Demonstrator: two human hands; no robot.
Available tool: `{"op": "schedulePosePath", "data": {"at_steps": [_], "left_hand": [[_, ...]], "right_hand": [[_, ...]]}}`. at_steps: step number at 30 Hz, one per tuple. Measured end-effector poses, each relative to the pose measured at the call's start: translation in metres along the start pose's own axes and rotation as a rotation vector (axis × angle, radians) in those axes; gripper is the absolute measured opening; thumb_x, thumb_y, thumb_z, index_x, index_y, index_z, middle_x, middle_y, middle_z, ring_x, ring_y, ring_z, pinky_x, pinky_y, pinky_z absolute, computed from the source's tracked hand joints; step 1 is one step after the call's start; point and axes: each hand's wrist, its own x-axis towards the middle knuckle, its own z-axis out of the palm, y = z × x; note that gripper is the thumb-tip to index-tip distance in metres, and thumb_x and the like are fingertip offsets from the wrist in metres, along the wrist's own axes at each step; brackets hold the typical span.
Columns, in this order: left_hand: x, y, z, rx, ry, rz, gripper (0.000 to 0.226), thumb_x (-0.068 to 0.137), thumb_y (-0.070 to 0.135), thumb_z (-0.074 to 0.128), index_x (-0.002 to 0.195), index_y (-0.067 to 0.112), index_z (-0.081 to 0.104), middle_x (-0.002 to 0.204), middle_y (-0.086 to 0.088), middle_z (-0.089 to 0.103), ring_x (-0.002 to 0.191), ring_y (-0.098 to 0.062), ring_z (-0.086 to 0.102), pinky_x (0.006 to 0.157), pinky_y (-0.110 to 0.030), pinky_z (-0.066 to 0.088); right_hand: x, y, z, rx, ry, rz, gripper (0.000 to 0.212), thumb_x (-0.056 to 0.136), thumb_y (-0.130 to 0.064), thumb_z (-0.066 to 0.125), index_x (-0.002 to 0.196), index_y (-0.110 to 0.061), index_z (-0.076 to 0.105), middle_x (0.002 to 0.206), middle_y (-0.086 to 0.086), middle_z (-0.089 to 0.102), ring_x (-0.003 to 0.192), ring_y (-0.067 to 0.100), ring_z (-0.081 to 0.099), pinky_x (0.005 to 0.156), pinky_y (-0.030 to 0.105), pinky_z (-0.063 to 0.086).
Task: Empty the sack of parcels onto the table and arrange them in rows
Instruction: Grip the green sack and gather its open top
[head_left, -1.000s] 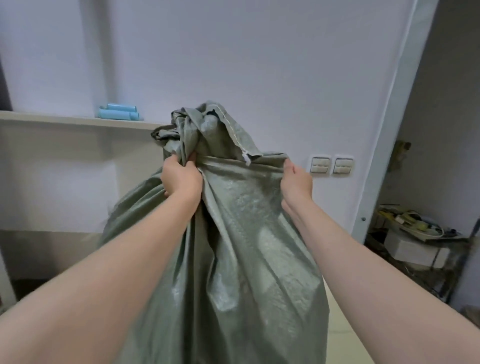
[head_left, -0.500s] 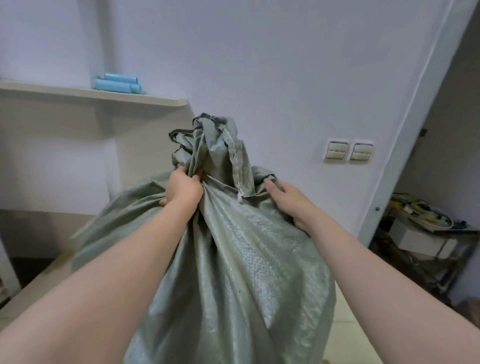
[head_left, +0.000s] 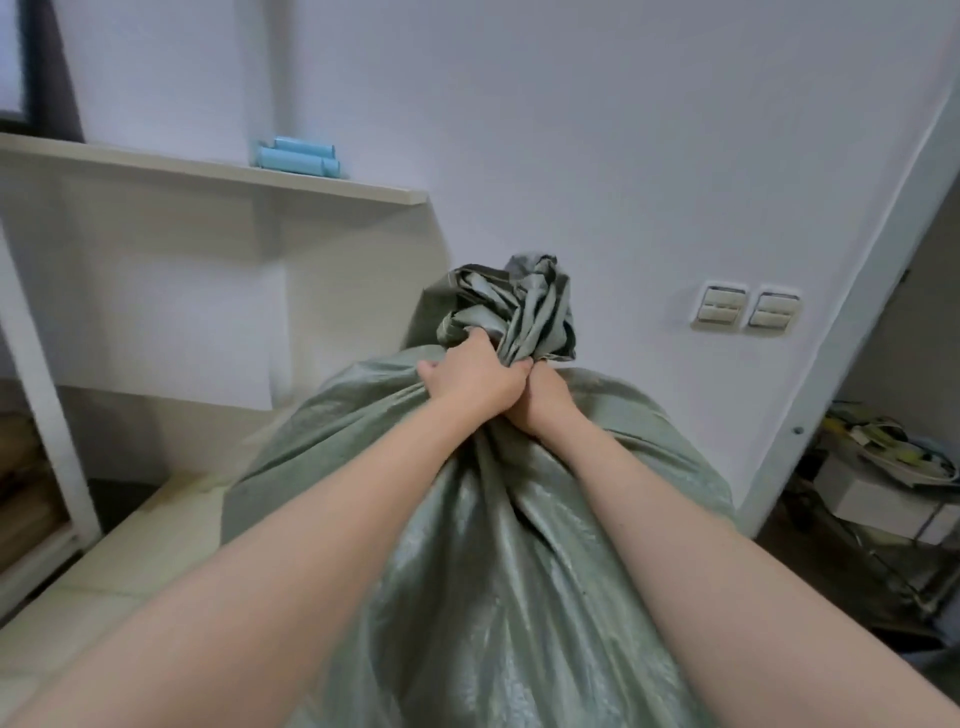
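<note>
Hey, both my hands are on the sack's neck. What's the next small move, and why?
Probably loosen the grip and spread the neck open. The left hand and right hand both clutch it bunched shut, and the sack bulges full with no parcels out yet. It likely cannot be tipped out until its mouth is open.

Bulging grey-green woven sack, upright, neck bunched closed.
</note>
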Motion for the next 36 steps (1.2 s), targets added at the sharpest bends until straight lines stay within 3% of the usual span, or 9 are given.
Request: {"op": "schedulePosePath", "data": {"at_steps": [3, 7, 11, 18, 21, 24, 28, 33, 36], "left_hand": [[-0.004, -0.020, -0.004, -0.050, -0.085, 0.072, 0.052, 0.085, 0.067, 0.051, 0.114, 0.024, 0.049, 0.124, 0.001, 0.062, 0.121, -0.022, 0.052, 0.102, -0.042, 0.023], [0.009, -0.059, -0.009, -0.098, -0.023, 0.045, 0.063, 0.080, 0.074, 0.051, 0.123, 0.029, 0.048, 0.133, 0.001, 0.055, 0.131, -0.025, 0.043, 0.113, -0.058, 0.015], [0.019, -0.107, -0.011, -0.012, -0.111, -0.119, 0.124, 0.061, 0.081, 0.064, 0.154, 0.025, 0.005, 0.162, -0.004, 0.007, 0.150, -0.028, 0.002, 0.112, -0.068, -0.001], [0.035, -0.149, -0.010, 0.261, -0.266, -0.076, 0.153, 0.047, 0.087, 0.066, 0.148, 0.024, -0.030, 0.161, 0.004, -0.022, 0.146, -0.026, -0.025, 0.104, -0.074, -0.010], [0.043, -0.150, -0.005, 0.215, -0.299, -0.063, 0.152, 0.046, 0.088, 0.065, 0.148, 0.025, -0.030, 0.162, 0.002, -0.017, 0.146, -0.024, -0.024, 0.104, -0.074, -0.010], [0.051, -0.149, 0.002, 0.211, -0.273, -0.080, 0.131, 0.054, 0.091, 0.055, 0.155, 0.031, -0.003, 0.162, -0.005, 0.004, 0.149, -0.027, -0.012, 0.105, -0.074, -0.008], [0.057, -0.145, 0.017, 0.303, -0.157, -0.086, 0.069, 0.079, 0.080, 0.043, 0.131, 0.037, 0.058, 0.155, -0.007, 0.026, 0.148, -0.031, -0.002, 0.110, -0.067, -0.013], [0.056, -0.128, 0.032, -0.079, 0.092, -0.235, 0.033, 0.094, 0.052, 0.048, 0.116, 0.036, 0.067, 0.147, 0.000, 0.046, 0.150, -0.025, 0.000, 0.116, -0.058, -0.009], [0.058, -0.107, 0.022, -0.433, 0.201, -0.325, 0.024, 0.098, 0.039, 0.049, 0.114, 0.037, 0.067, 0.135, -0.003, 0.059, 0.150, -0.025, 0.007, 0.117, -0.053, -0.009]], "right_hand": [[-0.006, -0.004, 0.004, -0.010, 0.075, 0.066, 0.034, 0.095, -0.025, 0.048, 0.122, -0.006, 0.058, 0.124, 0.016, 0.061, 0.116, 0.034, 0.057, 0.096, 0.035, 0.047], [-0.011, 0.001, -0.011, -0.022, 0.134, 0.165, 0.030, 0.091, -0.019, 0.051, 0.117, -0.005, 0.057, 0.122, 0.018, 0.061, 0.112, 0.036, 0.058, 0.090, 0.037, 0.047], [-0.013, 0.009, -0.014, -0.148, 0.097, 0.189, 0.036, 0.090, -0.020, 0.050, 0.122, -0.005, 0.055, 0.134, 0.017, 0.049, 0.120, 0.036, 0.050, 0.096, 0.041, 0.046], [-0.008, 0.020, -0.014, -0.719, -0.039, 0.067, 0.049, 0.090, -0.036, 0.050, 0.135, -0.017, 0.050, 0.160, 0.012, 0.012, 0.147, 0.036, -0.002, 0.114, 0.058, 0.011], [0.000, 0.024, -0.011, -0.706, -0.217, 0.166, 0.069, 0.088, -0.061, 0.047, 0.145, -0.022, 0.039, 0.159, 0.008, 0.024, 0.148, 0.035, 0.008, 0.108, 0.071, -0.004], [0.006, 0.025, -0.008, -0.695, -0.201, 0.130, 0.053, 0.089, -0.059, 0.048, 0.125, -0.020, 0.054, 0.130, 0.002, 0.058, 0.130, 0.030, 0.046, 0.108, 0.073, -0.001], [0.009, 0.019, 0.000, -0.566, -0.034, 0.109, 0.016, 0.092, -0.030, 0.049, 0.098, -0.017, 0.054, 0.100, 0.003, 0.063, 0.113, 0.028, 0.056, 0.116, 0.059, 0.006], [0.007, 0.011, 0.003, -0.326, 0.173, 0.139, 0.010, 0.090, -0.015, 0.053, 0.098, -0.015, 0.047, 0.113, 0.013, 0.064, 0.114, 0.034, 0.055, 0.116, 0.049, 0.022], [0.011, -0.002, -0.006, 0.014, 0.296, 0.130, 0.019, 0.085, -0.011, 0.056, 0.103, -0.008, 0.052, 0.115, 0.017, 0.061, 0.111, 0.038, 0.056, 0.098, 0.044, 0.044]]}}
